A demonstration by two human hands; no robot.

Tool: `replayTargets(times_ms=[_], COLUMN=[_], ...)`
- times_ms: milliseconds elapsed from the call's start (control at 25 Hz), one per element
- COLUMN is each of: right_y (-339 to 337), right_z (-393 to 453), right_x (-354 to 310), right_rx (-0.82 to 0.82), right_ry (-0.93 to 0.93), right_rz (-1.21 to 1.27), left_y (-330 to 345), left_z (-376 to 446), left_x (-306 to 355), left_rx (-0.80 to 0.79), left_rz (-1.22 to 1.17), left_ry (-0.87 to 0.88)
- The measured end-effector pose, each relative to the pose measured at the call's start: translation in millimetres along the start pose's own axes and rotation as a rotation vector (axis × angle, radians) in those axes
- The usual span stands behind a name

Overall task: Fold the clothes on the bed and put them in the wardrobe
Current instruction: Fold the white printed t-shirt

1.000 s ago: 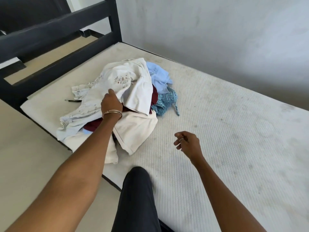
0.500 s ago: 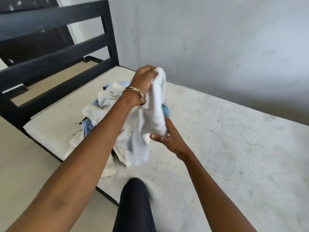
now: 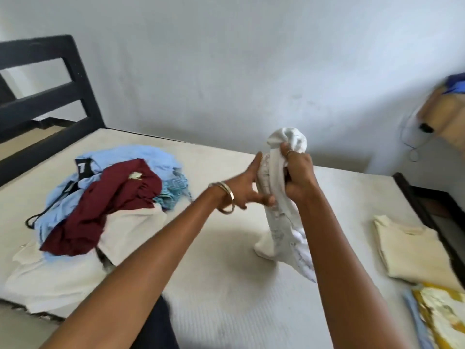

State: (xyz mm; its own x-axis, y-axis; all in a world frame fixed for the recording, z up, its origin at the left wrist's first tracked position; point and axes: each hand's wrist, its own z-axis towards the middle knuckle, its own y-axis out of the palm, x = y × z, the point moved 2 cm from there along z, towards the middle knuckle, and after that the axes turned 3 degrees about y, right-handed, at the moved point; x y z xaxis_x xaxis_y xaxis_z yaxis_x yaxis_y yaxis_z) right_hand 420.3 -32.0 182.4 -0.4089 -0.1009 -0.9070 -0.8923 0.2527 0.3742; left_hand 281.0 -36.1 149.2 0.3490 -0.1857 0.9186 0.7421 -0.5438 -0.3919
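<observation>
White printed garment [image 3: 279, 197] is off the pile now: a second ago the left hand was only pressing on it there, now it hangs bunched over the mid-mattress, lower end just touching or close above the bed [image 3: 226, 285]. Right hand [image 3: 298, 176] is fisted around its upper part; left hand [image 3: 247, 190] is mostly open, fingers spread against the cloth's left side, no real grip. Reads as finding an edge before the fold. Unfolded pile [image 3: 100, 197] sits far left, maroon piece on top; folded cream top [image 3: 412, 250] at right. Only legible writing: a "7" on the pile's black patch [image 3: 81, 168].
</observation>
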Motion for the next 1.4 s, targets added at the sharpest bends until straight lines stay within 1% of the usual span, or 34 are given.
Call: replayTargets(times_ms=[40,80,160,200,280,360,400,480,520,560,600,680,720,760,800,840,880,920,960,1000,1040,1080,1120,1160,1200,1240,1320,1360,1400], right_y=[-4.0,-7.2,-20.4,-28.4,-48.4,-63.9,-72.0,-84.7,-91.3,-96.7,-99.9,-98.1,-96.0,-93.4,-91.3,-89.0,-87.7,-87.1,-87.3,-88.5,-90.4,-92.0,-94.2,-96.3,-97.9,-98.2,-90.8,-82.9,-72.5], right_z=[-4.5,-7.3,-11.7,-13.3,-11.8,-11.4,-8.9,-7.1,-7.8,-9.1,-11.1,-15.3,-16.9,-18.1,-17.9,-18.5,-17.9,-18.4,-19.3,-19.9,-20.2,-21.2,-22.2,-22.5,-20.7,-19.0,-18.4,-17.7,-18.7], right_x=[-2.1,-5.0,-9.8,-12.9,-18.7,-22.7,-24.3,-32.1,-36.9,-43.6,-50.9,-64.3,-68.8,-71.6,-73.5,-75.5,-75.7,-75.2,-74.9,-75.7,-77.3,-78.5,-78.4,-76.9,-73.1,-68.1,-58.7,-56.0,-55.5], right_rx=[-0.001,-0.020,-0.068,-0.061,-0.012,0.006,0.042,0.183,0.293,0.396,0.474,0.588,0.604,0.587,0.551,0.502,0.460,0.441,0.448,0.474,0.513,0.555,0.591,0.618,0.628,0.608,0.514,0.464,0.413], right_ry=[0.009,0.013,-0.014,-0.034,-0.082,-0.160,-0.214,-0.347,-0.413,-0.466,-0.498,-0.560,-0.588,-0.608,-0.620,-0.612,-0.586,-0.558,-0.536,-0.522,-0.521,-0.525,-0.530,-0.529,-0.509,-0.464,-0.417,-0.412,-0.420], right_rz=[-0.011,-0.033,-0.098,-0.124,-0.175,-0.254,-0.379,-0.777,-0.941,-1.029,-1.062,-1.114,-1.133,-1.115,-1.057,-0.971,-0.901,-0.887,-0.936,-1.034,-1.167,-1.297,-1.385,-1.419,-1.392,-1.325,-1.195,-1.160,-1.150], left_y=[22.2,37.3,51.9,52.5,47.5,39.1,35.5,20.9,15.4,9.5,1.9,-10.6,-15.1,-18.4,-21.0,-25.5,-28.6,-32.3,-35.9,-41.9,-48.9,-54.9,-59.0,-61.4,-59.0,-54.1,-34.5,-21.8,-10.8], left_z=[1.0,3.2,16.3,24.5,33.1,34.8,32.3,28.4,25.8,23.1,20.8,16.0,16.7,17.6,17.3,20.1,19.3,18.6,16.0,14.5,14.0,14.1,13.9,14.4,13.7,12.5,14.0,15.6,19.3], left_x=[-3.0,-3.2,-11.3,-16.4,-17.1,-11.0,-5.0,-1.8,-0.5,0.5,-1.2,-2.1,-4.3,-4.3,-0.2,1.5,5.1,7.6,11.2,11.7,13.9,15.9,18.2,21.1,23.5,22.9,15.4,12.0,11.1], left_rx=[0.062,0.172,0.371,0.432,0.511,0.562,0.581,0.602,0.531,0.417,0.329,0.211,0.205,0.229,0.307,0.449,0.615,0.777,0.926,1.007,1.027,0.992,0.911,0.798,0.665,0.511,0.195,0.073,0.039], left_rz=[-0.041,-0.132,-0.334,-0.366,-0.316,-0.329,-0.373,-0.434,-0.508,-0.561,-0.441,0.174,0.485,0.710,0.842,0.894,0.866,0.758,0.578,0.358,0.162,0.059,0.059,0.112,0.216,0.401,0.865,1.029,1.054], left_ry=[0.024,0.043,-0.025,-0.059,-0.082,-0.109,-0.102,-0.041,-0.012,0.016,0.041,0.033,-0.009,-0.047,-0.082,-0.107,-0.110,-0.080,-0.026,0.027,0.085,0.135,0.162,0.173,0.152,0.115,-0.009,-0.056,-0.081])
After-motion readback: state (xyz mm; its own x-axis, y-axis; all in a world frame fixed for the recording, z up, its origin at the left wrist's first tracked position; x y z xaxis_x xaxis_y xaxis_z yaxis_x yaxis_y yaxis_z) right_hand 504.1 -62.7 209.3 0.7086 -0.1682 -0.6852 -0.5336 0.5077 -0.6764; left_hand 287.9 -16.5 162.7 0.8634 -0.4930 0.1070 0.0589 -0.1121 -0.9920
